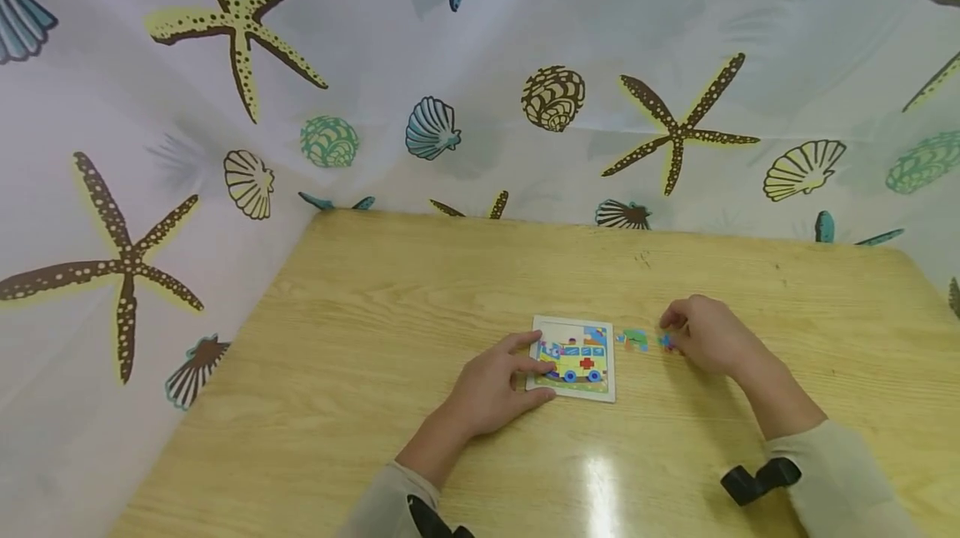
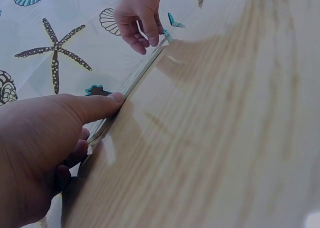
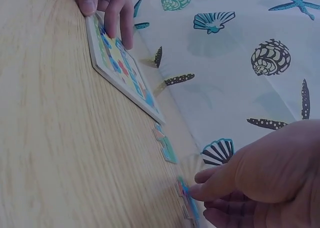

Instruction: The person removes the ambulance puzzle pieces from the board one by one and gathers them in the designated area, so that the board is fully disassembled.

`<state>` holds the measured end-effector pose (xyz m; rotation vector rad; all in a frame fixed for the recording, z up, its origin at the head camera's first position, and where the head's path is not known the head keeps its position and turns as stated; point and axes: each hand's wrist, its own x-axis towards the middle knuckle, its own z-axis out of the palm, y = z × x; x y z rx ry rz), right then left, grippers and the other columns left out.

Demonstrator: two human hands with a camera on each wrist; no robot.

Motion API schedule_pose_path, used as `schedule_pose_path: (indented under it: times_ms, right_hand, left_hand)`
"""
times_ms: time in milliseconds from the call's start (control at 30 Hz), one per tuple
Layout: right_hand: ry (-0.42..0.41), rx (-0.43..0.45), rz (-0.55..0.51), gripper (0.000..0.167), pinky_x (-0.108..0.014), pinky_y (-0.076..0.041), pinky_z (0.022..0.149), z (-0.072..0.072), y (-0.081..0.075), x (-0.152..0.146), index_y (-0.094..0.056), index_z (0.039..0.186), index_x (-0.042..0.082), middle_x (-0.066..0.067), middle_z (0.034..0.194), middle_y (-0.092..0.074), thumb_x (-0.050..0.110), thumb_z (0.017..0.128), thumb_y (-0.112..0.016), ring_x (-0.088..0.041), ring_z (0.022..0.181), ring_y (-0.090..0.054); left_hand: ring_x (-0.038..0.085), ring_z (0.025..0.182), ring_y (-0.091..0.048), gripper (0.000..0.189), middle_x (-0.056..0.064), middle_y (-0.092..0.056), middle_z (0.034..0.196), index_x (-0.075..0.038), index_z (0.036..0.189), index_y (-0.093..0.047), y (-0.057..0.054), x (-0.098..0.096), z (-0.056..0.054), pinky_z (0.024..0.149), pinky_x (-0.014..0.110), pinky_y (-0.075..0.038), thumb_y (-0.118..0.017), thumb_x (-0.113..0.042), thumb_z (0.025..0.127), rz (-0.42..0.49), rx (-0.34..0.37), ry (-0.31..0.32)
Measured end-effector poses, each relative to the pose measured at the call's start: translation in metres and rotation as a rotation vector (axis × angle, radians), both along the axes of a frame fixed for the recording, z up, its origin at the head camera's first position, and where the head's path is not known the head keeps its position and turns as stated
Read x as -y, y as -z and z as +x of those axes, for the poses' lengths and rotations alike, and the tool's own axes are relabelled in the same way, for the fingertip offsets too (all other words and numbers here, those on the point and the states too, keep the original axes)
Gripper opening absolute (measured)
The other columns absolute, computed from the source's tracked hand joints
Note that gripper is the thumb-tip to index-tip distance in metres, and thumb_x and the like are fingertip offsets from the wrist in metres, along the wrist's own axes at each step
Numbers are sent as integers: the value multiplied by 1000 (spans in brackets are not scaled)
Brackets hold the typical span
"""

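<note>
A white-framed jigsaw puzzle (image 1: 609, 367) with a yellow ambulance picture lies flat on the wooden table; the upper left of its picture area is bare white. My left hand (image 1: 491, 384) rests on its left side with fingers spread, one fingertip on the picture and the thumb at the near edge. To the right of the frame lies a green puzzle piece (image 1: 636, 340). Further right, a blue puzzle piece (image 3: 189, 203) lies under the fingertips of my right hand (image 1: 712, 334). One digit touches its edge, while the other fingers are loosely bent beside it.
The wooden table (image 1: 360, 355) extends around the puzzle. A white cloth (image 1: 480, 55) printed with starfish and shells hangs behind the table and along its left side. Dark wrist devices (image 1: 761, 480) sit on both sleeves.
</note>
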<state>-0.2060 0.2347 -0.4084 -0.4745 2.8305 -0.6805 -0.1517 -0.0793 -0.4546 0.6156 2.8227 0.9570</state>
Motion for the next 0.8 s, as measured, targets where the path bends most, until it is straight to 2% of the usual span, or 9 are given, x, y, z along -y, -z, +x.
schedule_pose_path:
  times_ms: [67, 100, 167, 233, 367, 467, 800]
  right_hand:
    - [-16, -15, -9, 15, -39, -53, 73, 0, 0, 4, -69, 106, -3, -15, 97, -68, 3, 94, -64, -20, 81, -63]
    - [-26, -23, -14, 15, -39, -53, 73, 0, 0, 7, -69, 107, -2, -15, 97, -68, 4, 94, -63, -20, 81, -63]
    - [-52, -35, -32, 16, -37, -52, 72, 0, 0, 11, -69, 108, -1, -13, 96, -67, 6, 95, -63, -19, 81, -61]
    - [-96, -51, -42, 17, -35, -50, 71, 0, 1, 17, -70, 108, 1, -9, 96, -66, 10, 95, -65, -18, 81, -59]
    - [-188, -86, -51, 16, -31, -48, 70, -2, 2, 31, -72, 108, 6, -4, 93, -65, 13, 94, -68, -14, 79, -56]
    - [-227, -93, -57, 15, -30, -47, 71, -5, 4, 41, -73, 107, 8, -3, 93, -65, 13, 94, -68, -12, 77, -55]
    - [-259, 38, -102, 14, -26, -46, 69, -11, 7, 60, -76, 106, 10, -1, 91, -62, 14, 94, -69, -12, 76, -51]
  left_hand:
    - [23, 113, -64, 36, -4, -46, 155, -24, 118, -75, -1, 1, 0, 86, 36, -50, -74, -44, 89, -2, -7, -1]
    - [23, 120, -61, 36, -3, -46, 155, -24, 118, -75, -1, 1, 0, 89, 37, -50, -74, -44, 89, -4, -12, 0]
    - [24, 123, -60, 36, -3, -46, 155, -24, 118, -75, -1, 1, 0, 91, 40, -50, -74, -44, 89, 1, -5, 3]
    - [26, 135, -52, 36, -3, -46, 155, -24, 118, -75, -1, 1, 0, 98, 43, -50, -74, -44, 89, -2, -7, 3]
    - [28, 138, -50, 37, -3, -46, 155, -24, 119, -75, -2, 2, 0, 101, 45, -49, -74, -44, 88, 0, -3, 2]
    - [27, 137, -51, 36, -3, -46, 154, -24, 118, -75, -2, 2, 0, 99, 45, -50, -74, -44, 88, 0, -9, 3]
    - [28, 135, -52, 36, -3, -46, 154, -24, 119, -75, -1, 1, -1, 100, 47, -50, -74, -43, 89, 10, -7, 13]
